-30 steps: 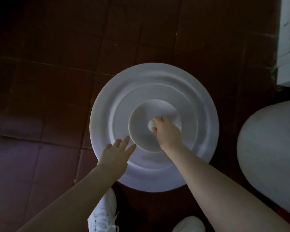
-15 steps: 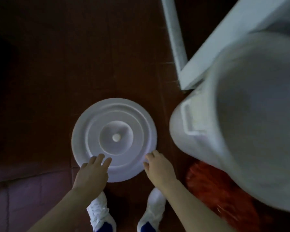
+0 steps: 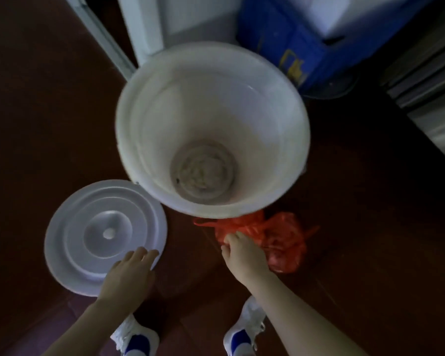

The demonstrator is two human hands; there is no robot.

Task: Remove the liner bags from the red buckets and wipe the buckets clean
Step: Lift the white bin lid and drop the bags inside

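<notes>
Right hand point(image 3: 244, 255) pinches the red bag point(image 3: 280, 242); left hand point(image 3: 131, 271) rests slack on the lid point(image 3: 103, 235). Thin plastic may tear if yanked, spilling rubbish.

My right hand point(image 3: 244, 255) fingertips on orange bag point(image 3: 280, 242) beside white bucket point(image 3: 288, 104). My left hand point(image 3: 130, 274) flat, fingers spread over edge of white lid point(image 3: 70, 242) on dark floor point(image 3: 36, 98). Bucket bottom grimy.

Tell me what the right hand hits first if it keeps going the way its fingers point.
The right hand points up and slightly left; its fingertips are already at the orange plastic bag, so that comes first. Beyond it stands the white bucket, though depth is unclear.
</notes>
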